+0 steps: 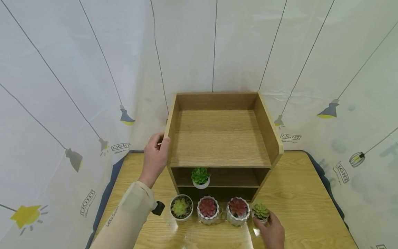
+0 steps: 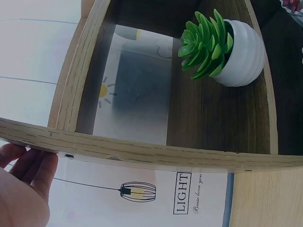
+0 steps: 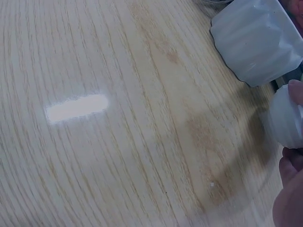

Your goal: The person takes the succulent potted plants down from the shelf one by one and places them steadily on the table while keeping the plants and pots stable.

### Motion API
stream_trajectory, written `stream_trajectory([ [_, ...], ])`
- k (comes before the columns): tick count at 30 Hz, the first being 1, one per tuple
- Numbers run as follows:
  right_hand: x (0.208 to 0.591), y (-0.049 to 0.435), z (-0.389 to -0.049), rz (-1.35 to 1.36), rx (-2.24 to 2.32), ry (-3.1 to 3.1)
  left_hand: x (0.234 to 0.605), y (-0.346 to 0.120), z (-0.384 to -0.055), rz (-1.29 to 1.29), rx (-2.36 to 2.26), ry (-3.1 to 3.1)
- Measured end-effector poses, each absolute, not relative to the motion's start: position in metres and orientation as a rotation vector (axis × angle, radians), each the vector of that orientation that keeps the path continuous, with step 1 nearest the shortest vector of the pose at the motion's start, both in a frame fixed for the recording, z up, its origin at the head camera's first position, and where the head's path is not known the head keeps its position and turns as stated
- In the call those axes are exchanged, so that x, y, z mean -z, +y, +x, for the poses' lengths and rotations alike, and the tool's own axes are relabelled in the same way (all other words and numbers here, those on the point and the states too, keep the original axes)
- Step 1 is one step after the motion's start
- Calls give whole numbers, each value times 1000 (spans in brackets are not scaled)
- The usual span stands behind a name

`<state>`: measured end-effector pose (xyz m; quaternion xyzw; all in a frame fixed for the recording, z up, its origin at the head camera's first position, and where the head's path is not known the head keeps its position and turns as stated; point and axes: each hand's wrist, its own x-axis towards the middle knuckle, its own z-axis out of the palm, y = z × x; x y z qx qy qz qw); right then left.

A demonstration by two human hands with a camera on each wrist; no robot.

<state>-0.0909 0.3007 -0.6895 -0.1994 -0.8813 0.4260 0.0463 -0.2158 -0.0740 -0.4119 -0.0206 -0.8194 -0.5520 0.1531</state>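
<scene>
My left hand [image 1: 156, 154] touches the outer face of the left side panel of a wooden shelf [image 1: 220, 138], fingertips right at the panel in the left wrist view. Inside the shelf, a bright green succulent in a white pot [image 2: 244, 54] stands on the middle board. Low on the right, my right hand [image 1: 273, 231] grips a small potted green succulent [image 1: 260, 211] between thumb and fingers. Its ribbed white pot [image 3: 286, 118] shows at the right wrist view's edge, close beside a larger fluted white pot [image 3: 258, 42].
In front of the shelf, a yellow-green succulent [image 1: 181, 207] and two red succulents in fluted pots, one left [image 1: 208, 209] and one right [image 1: 238, 211], form a row on the wooden table [image 1: 298, 193]. Printed cloth [image 1: 199, 45] hangs behind and at both sides.
</scene>
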Motion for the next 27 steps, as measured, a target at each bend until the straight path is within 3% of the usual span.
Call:
stream_trajectory([
  [27,696,304,-93,-649,-1277,-2804,412,-75,-216,-69,1580,-2356],
])
